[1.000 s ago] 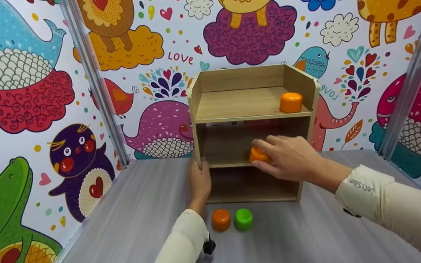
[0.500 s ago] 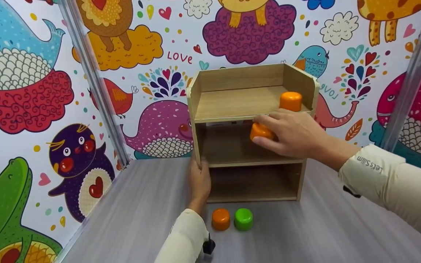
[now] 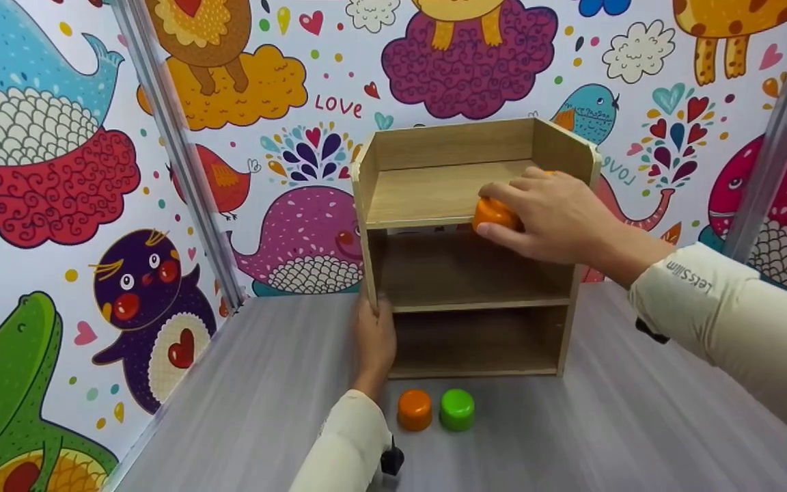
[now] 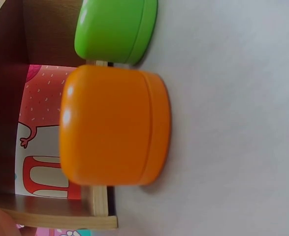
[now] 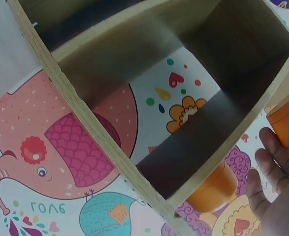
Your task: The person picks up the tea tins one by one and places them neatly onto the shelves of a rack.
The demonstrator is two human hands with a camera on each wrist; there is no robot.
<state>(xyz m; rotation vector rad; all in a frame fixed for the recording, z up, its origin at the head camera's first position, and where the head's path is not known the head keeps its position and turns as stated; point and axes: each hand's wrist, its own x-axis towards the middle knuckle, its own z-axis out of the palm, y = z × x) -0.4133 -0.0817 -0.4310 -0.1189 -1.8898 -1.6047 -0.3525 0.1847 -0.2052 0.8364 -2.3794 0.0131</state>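
My right hand point(image 3: 561, 215) pinches an orange plastic cup point(image 3: 492, 216), rounded end up, at the front edge of the top shelf of a small wooden shelf unit point(image 3: 448, 301). In the right wrist view this held cup point(image 5: 288, 120) shows at the right edge by the fingers. A second orange cup point(image 5: 215, 189) stands on the top shelf, mostly hidden behind my right hand in the head view. My left hand point(image 3: 375, 342) holds the unit's left side panel low down. In front of the unit, another orange cup point(image 3: 414, 410) and a green cup point(image 3: 457, 410) stand side by side.
The unit has a walled top and two compartments below, standing on a grey table point(image 3: 284, 383). Behind it rises a wall point(image 3: 339, 68) printed with cartoon animals, and metal posts point(image 3: 182, 157) stand at the corners.
My right hand has lifted the orange cup from the middle compartment up to the front edge of the top shelf, now covering the cup there. My left hand stays on the side panel.
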